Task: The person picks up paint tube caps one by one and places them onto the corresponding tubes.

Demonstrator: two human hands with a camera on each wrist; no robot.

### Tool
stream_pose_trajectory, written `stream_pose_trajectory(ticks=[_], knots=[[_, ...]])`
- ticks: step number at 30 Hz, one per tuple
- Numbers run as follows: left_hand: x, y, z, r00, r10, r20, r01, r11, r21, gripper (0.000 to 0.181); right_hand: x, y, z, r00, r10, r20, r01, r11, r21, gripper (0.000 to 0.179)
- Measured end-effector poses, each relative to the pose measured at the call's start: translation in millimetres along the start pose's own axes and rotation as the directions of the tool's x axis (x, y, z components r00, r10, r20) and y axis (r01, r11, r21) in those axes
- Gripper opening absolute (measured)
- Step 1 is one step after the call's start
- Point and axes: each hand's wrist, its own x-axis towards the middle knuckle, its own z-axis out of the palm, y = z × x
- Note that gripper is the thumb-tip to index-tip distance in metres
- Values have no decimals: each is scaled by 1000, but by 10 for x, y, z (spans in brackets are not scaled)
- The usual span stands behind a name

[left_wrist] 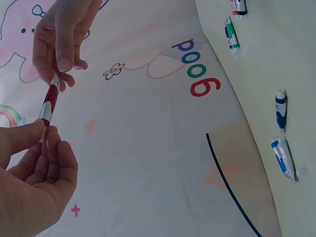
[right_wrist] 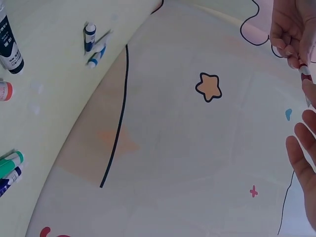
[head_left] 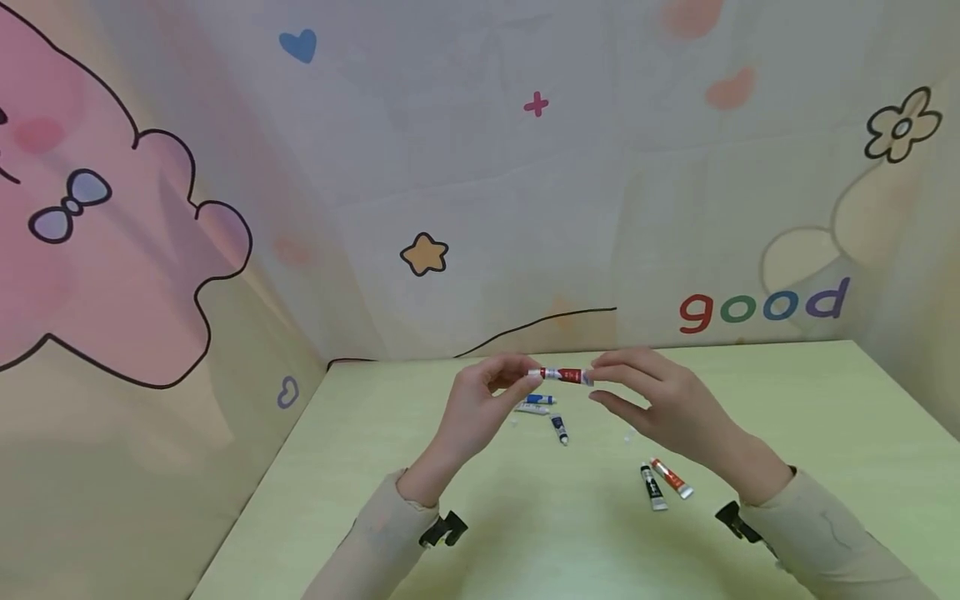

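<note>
A small red-and-white paint tube (head_left: 566, 376) is held up above the table, lying nearly level in the head view. My left hand (head_left: 487, 400) pinches its left end between thumb and fingers. At the other end, my right hand (head_left: 663, 400) has its fingertips right at the tail, with thumb and fingers spread apart. The left wrist view shows the tube (left_wrist: 48, 103) slanting up from the left hand (left_wrist: 44, 182) toward the right hand (left_wrist: 64, 42). In the right wrist view, the right-hand fingers (right_wrist: 298, 148) are loosely extended, and the tube is partly hidden.
Behind the hands lie a blue-and-white tube (head_left: 540, 400), a white tube (head_left: 532, 409) and a dark blue tube (head_left: 559, 429). A black tube (head_left: 653, 487) and an orange-red tube (head_left: 672, 478) lie at front right. A printed cloth (head_left: 480, 167) hangs behind the pale green table (head_left: 360, 433).
</note>
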Motion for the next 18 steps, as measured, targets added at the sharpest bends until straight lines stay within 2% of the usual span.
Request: stream_pose_trajectory(ticks=[5, 10, 14, 18], knots=[[-7, 0, -2, 1000, -11, 17, 11, 1000, -17, 17, 28, 15, -17, 999, -20, 33, 19, 1000, 24, 39], [-26, -4, 8, 1000, 6, 21, -6, 1000, -21, 15, 16, 17, -25, 999, 15, 51, -19, 997, 79, 38], [-54, 15, 12, 999, 52, 16, -52, 999, -16, 15, -13, 19, -26, 995, 66, 72, -78, 982, 173, 36], [-68, 22, 18, 994, 109, 11, -109, 994, -7, 14, -44, 15, -59, 979, 151, 134, -182, 948, 262, 27]])
